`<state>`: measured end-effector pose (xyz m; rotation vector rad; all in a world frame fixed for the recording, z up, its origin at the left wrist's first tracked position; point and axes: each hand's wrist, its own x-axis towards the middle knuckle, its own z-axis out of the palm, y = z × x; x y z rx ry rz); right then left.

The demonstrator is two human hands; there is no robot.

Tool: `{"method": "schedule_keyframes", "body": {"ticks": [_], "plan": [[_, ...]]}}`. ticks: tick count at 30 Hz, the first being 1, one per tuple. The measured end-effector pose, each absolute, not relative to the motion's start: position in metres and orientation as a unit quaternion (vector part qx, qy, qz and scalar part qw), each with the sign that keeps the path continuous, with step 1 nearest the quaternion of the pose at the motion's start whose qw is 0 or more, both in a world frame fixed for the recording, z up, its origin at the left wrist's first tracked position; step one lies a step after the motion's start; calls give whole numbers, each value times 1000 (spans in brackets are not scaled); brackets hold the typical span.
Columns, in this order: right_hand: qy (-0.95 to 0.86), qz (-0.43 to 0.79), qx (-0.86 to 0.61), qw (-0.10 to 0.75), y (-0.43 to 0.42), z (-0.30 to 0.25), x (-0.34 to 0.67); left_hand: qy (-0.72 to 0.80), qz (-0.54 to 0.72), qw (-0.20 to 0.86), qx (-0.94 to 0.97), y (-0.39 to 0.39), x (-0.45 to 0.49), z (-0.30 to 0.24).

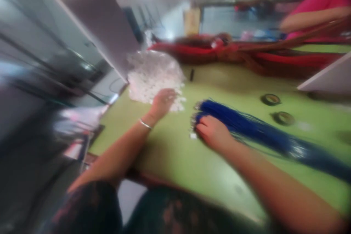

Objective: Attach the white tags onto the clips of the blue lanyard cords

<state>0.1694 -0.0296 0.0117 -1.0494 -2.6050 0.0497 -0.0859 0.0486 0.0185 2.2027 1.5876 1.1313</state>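
Note:
My left hand [163,101] reaches into a heap of small white plastic pieces [149,84], which look like connector housings. Its fingers are blurred among the pieces, so what they hold, if anything, cannot be made out. A thick bundle of blue wires [255,128] lies slantwise across the green table. At the bundle's near left end, my right hand [215,132] is closed on blue wire, with its fingertips curled down. One white connector [193,136] sits just below those fingertips, beside a row of small metallic-looking ends.
A clear plastic bag [164,60] lies behind the white heap. Two dark tape rolls [271,99] rest on the green table [175,157] at right. Red and brown wire bundles [255,60] span the back. Across from me is a person in a pink top [323,7].

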Motion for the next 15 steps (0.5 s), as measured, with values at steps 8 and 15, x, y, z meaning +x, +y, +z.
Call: {"method": "schedule_keyframes", "body": {"ticks": [8,15], "plan": [[-875,145,-371,274,-21,7,178,563,260,95,779,19,-48,20],[-779,293,-437,342,-19,14,175,527,98,15,844,21,-34,13]]}}
